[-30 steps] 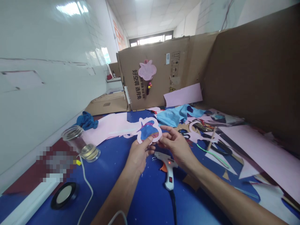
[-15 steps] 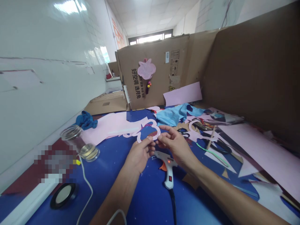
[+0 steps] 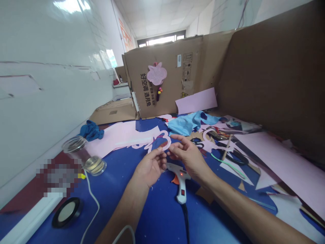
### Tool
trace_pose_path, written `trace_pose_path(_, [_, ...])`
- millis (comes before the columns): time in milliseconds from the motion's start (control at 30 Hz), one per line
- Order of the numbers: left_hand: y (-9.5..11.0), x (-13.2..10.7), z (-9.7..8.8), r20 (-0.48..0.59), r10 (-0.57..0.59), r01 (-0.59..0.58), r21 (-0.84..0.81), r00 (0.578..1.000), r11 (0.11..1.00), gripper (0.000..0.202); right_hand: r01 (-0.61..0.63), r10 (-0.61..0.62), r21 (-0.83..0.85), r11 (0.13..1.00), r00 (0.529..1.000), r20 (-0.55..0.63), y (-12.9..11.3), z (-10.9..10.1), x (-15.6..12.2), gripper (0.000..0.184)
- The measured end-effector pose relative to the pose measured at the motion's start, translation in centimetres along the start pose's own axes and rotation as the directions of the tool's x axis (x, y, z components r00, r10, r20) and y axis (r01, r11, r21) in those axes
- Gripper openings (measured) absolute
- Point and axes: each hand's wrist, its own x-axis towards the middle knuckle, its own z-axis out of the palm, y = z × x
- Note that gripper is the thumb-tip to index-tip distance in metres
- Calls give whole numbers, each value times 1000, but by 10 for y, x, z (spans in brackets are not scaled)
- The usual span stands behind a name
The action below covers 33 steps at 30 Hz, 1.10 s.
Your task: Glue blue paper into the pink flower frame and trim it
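Both hands hold a pink paper cutout with a blue fabric centre, tilted almost flat above the blue table. My left hand pinches its near left edge. My right hand pinches its right edge with thumb and fingers. A white hot glue gun with a red light lies on the table just under my hands, its black cord running toward me.
A clear jar lies on its side at left, a black tape roll near the front left with a white cable. Pink paper sheets, blue cloth, scissors and scraps cover the right and back. Cardboard walls enclose the table.
The cutout has tipped from facing me to lying nearly flat, and both hands have lowered slightly with it.
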Motion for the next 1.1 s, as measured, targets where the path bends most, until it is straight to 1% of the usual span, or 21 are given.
trace_pose_path(100, [1, 1, -1, -9, 43, -43, 39, 999, 998, 24, -10, 10, -13, 1000, 1000, -14, -3, 0, 0, 56])
trace_pose_path(200, [4, 3, -5, -54, 178, -167, 167, 983, 972, 23, -8, 6, -43, 999, 999, -47, -7, -2, 0, 54])
trace_pose_path(267, [6, 5, -8, -75, 263, -235, 264, 962, 935, 29, 5, -10, -67, 998, 997, -71, -10, -5, 2, 52])
trace_pose_path(300, [7, 7, -10, -84, 286, -249, 301, 954, 920, 33, 12, -19, -79, 997, 996, -81, -11, -6, 3, 52])
trace_pose_path(400, [10, 11, -15, -116, 314, -246, 393, 942, 886, 40, 21, -31, -104, 994, 995, -96, -11, -10, 5, 50])
trace_pose_path(533, [11, 18, -22, -123, 358, -242, 535, 925, 809, 37, 32, -41, -158, 987, 997, -59, -6, -9, 6, 47])
trace_pose_path(667, [12, 26, -30, -111, 392, -253, 599, 913, 759, 38, 114, -113, -226, 968, 993, 16, 1, -3, 1, 37])
trace_pose_path(733, [14, 29, -34, -99, 403, -254, 636, 910, 729, 37, 165, -153, -284, 945, 986, 63, 4, 0, -3, 34])
trace_pose_path(800, [16, 32, -38, -84, 394, -240, 672, 915, 701, 39, 202, -179, -355, 913, 979, 99, 6, 3, -6, 32])
trace_pose_path(833, [17, 34, -41, -84, 404, -232, 707, 911, 669, 42, 217, -188, -388, 896, 976, 110, 6, 4, -8, 31])
trace_pose_path(867, [18, 36, -44, -92, 435, -223, 754, 896, 618, 45, 230, -197, -421, 878, 973, 120, 7, 4, -9, 30])
trace_pose_path(900, [20, 38, -47, -109, 490, -211, 806, 865, 553, 47, 244, -207, -450, 859, 970, 131, 8, 5, -10, 29])
trace_pose_path(933, [21, 40, -50, -131, 592, -209, 857, 795, 470, 48, 259, -217, -475, 841, 966, 143, 8, 4, -11, 29])
trace_pose_path(967, [22, 41, -52, -142, 644, -208, 875, 751, 436, 49, 278, -229, -496, 823, 961, 157, 8, 4, -11, 28])
trace_pose_path(1100, [24, 45, -58, -146, 749, -214, 907, 646, 362, 49, 344, -259, -586, 734, 939, 227, 3, 3, -13, 27])
